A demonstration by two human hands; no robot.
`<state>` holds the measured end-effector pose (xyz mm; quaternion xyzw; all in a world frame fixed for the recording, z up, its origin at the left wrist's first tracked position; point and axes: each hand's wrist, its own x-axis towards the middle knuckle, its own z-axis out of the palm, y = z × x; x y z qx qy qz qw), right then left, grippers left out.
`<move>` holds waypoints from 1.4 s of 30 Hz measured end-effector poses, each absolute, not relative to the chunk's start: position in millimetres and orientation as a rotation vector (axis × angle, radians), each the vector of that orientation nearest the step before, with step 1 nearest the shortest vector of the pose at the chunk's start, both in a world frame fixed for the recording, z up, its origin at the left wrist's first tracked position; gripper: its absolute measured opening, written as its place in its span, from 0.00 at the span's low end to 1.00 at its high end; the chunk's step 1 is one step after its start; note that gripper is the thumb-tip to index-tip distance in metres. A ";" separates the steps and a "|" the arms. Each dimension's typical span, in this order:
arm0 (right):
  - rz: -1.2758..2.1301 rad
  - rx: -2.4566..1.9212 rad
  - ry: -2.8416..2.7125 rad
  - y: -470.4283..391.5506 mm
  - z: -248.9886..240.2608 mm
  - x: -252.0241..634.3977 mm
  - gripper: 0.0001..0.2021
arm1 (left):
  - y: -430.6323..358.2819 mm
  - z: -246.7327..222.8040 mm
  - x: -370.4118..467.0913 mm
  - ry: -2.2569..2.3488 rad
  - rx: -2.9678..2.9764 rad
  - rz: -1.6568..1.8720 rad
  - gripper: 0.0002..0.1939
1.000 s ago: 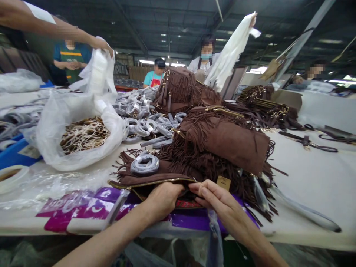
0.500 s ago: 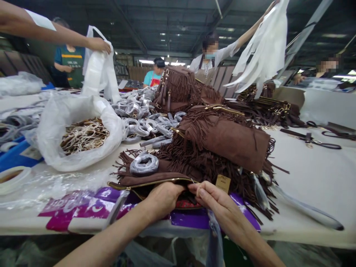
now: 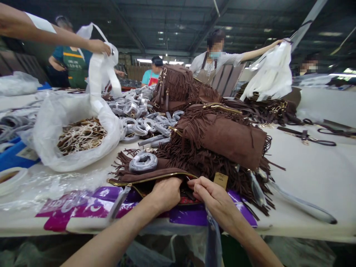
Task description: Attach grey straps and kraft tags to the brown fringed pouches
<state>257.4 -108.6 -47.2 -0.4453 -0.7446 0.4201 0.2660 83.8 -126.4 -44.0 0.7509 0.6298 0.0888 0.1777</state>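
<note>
A brown fringed bag [image 3: 164, 174] lies at the table's front edge, its gold-toothed zip open and a patterned red lining [image 3: 189, 200] showing inside. My left hand [image 3: 168, 193] reaches into the opening with its fingers curled; whatever they grip is hidden. At the opening's right end, my right hand [image 3: 211, 193] has thumb and fingers pinched together on something too small to make out. A tan card tag [image 3: 221, 180] sits just behind the right hand. On the bag rests a plastic-wrapped coiled strap [image 3: 143, 162]. A wrapped strip [image 3: 213, 237] hangs below my right hand.
More fringed bags [image 3: 233, 139] are piled behind. To the left stand a clear plastic sack [image 3: 78, 155] of stringed tags and a tape roll [image 3: 11, 174]. Wrapped straps [image 3: 133, 109] heap beyond. A co-worker's arm [image 3: 69, 40] extends from the left; another person [image 3: 211, 59] holds white strips [image 3: 272, 70].
My left hand has shifted slightly left inside the bag, and the gap between my hands is wider. The far co-worker's arm has lowered with the white strips.
</note>
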 end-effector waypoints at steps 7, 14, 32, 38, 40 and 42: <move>0.853 -1.114 -2.225 -107.0 -43.8 256.0 0.13 | -120.1 -43.1 82.7 1.784 1.942 0.287 0.22; 0.328 -1.239 -2.478 -104.5 -55.7 243.1 0.11 | -119.4 -50.3 78.4 1.758 1.860 0.365 0.20; 0.158 -1.197 -2.421 -96.8 -83.0 234.4 0.10 | -120.3 -61.5 76.3 1.612 1.770 0.840 0.10; 0.336 -0.721 -2.132 -92.8 -95.0 239.1 0.07 | -137.4 -55.0 71.1 1.159 1.279 1.052 0.06; 0.350 -0.635 -2.107 -92.6 -95.8 237.7 0.08 | -141.2 -56.4 75.0 1.163 1.219 1.103 0.08; 0.390 -0.580 -2.108 -92.1 -95.5 237.2 0.09 | -146.1 -55.3 79.4 1.185 1.196 1.142 0.07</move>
